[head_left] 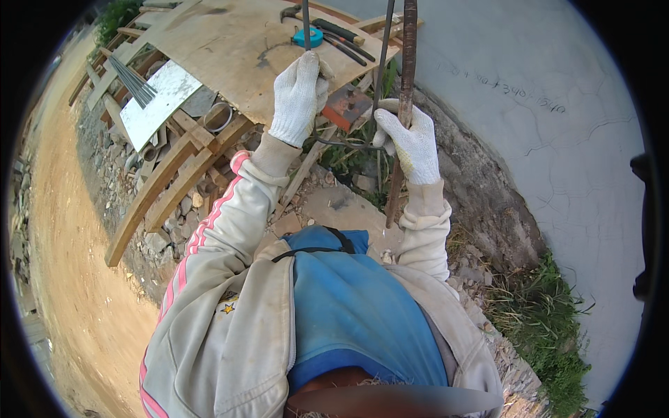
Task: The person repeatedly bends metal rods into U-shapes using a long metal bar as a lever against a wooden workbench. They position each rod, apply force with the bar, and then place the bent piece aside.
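Note:
A thin dark steel rod (384, 59), bent into a narrow U, stands upright in front of me. My left hand (300, 101), in a white knit glove, is closed round its left leg. My right hand (409, 136), gloved alike, has its fingers curled at the lower right bend. A thicker rusty brown bar (408, 59) runs steeply past the right palm; whether that hand also grips it I cannot tell. Between the hands, beyond the rod, sits an orange-red metal piece (346, 106), partly covered by the left hand.
A plywood-topped bench (216, 49) holds a teal tape measure (307, 37), a hammer (290, 12) and dark-handled tools (341, 33). Steel rods (131, 80) lie across a white board (167, 97) at left. A grey wall (557, 139) rises at right, above rubble and grass (543, 313).

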Demonstrator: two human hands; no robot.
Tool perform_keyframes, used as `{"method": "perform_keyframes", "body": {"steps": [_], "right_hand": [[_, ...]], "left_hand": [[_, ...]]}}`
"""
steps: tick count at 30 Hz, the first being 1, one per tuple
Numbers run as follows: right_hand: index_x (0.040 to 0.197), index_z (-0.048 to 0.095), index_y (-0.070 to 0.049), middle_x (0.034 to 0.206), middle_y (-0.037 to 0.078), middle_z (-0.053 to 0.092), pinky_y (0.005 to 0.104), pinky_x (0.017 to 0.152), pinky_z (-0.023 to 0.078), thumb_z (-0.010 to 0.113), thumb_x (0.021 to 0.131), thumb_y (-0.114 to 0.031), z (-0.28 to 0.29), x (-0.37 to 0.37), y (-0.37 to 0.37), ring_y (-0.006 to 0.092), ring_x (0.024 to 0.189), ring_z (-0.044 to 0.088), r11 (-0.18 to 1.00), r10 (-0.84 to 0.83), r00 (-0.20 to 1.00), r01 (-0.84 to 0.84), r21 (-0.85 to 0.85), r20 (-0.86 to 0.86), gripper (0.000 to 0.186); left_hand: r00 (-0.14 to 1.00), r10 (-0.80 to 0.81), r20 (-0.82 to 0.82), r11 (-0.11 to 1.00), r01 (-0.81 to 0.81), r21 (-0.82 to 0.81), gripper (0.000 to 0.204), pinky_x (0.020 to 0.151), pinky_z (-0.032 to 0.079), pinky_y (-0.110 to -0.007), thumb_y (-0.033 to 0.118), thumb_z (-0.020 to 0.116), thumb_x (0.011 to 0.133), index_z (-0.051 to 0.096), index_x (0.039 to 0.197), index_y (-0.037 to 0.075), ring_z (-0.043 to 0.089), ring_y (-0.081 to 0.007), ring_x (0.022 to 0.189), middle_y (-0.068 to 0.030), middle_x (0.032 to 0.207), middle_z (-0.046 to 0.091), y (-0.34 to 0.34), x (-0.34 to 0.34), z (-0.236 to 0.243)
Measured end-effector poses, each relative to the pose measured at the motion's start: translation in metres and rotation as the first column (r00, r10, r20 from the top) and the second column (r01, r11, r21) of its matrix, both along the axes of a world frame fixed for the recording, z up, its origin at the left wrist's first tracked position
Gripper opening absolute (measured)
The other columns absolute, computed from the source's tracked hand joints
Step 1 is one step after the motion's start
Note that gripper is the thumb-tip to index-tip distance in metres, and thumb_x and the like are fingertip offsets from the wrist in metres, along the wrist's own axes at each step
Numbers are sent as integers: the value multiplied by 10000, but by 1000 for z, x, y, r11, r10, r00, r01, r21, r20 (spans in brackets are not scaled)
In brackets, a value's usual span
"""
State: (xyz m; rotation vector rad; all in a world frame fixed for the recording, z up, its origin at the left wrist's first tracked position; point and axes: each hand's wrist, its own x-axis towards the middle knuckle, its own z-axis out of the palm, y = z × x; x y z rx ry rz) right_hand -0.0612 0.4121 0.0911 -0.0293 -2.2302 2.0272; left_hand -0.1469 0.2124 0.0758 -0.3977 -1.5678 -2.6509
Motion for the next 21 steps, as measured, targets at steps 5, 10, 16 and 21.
{"method": "perform_keyframes", "body": {"steps": [5,10,16,21], "right_hand": [[1165,742,39,825,52,761,228,493,439,782,1000,-234,-6,-9,19,60,597,644,998,55,998,-54,-25,29,321],[1185,738,41,813,59,755,234,558,478,780,1006,-233,-16,-20,32,78,647,663,998,54,999,-54,38,0,330],[1200,745,23,811,58,746,246,607,494,767,1020,-237,-19,-23,60,75,704,669,998,56,998,-56,30,-1,317],[1204,766,-6,934,68,771,259,645,510,760,1012,-372,-37,-47,96,93,763,664,949,-85,994,100,299,-63,413]], "left_hand": [[996,90,-16,996,-89,14,443,476,240,-254,399,524,1162,660,959,31,314,-48,516,63,637,399,21,0,10],[988,152,-26,988,-151,18,447,494,252,-256,394,522,1164,668,958,26,343,-51,536,51,646,414,39,9,10],[970,127,-206,976,-159,-146,440,506,259,-251,400,559,1145,666,951,19,367,-57,558,37,663,441,31,-9,7],[956,139,-260,964,-190,-184,457,506,263,-258,400,570,1134,653,911,9,371,-68,555,25,662,446,18,-22,-2]]}}
